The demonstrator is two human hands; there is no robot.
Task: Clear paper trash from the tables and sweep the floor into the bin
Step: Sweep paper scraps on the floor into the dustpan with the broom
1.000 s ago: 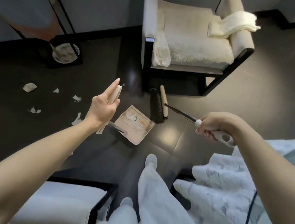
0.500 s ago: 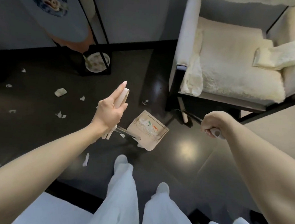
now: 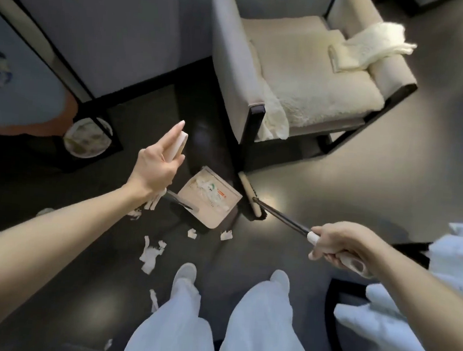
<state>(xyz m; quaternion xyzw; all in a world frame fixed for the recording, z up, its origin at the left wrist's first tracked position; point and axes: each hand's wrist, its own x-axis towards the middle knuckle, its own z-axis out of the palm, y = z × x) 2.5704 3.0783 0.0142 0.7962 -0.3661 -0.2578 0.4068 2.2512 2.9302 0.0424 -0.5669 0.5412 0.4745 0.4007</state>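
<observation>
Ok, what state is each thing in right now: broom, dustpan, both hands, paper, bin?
broom, head down on the floor
dustpan, partly filled, mouth toward the broom
left hand, grips the dustpan's handle
right hand, grips the broom's handle
paper scraps, loose on the floor, unswept
bin, open-topped, pale contents

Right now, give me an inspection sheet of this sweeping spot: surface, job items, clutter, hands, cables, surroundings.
Surface: dark glossy floor, paper-strewn.
Job's things: dustpan holding paper scraps; broom head just right of it; round bin beyond, left.
Clutter: torn paper on the floor near the feet.
Hands: left hand grips the dustpan handle; right hand grips the broom handle.
Cables: nothing seen.
Surroundings: cream armchair with a throw over its arm.
</observation>
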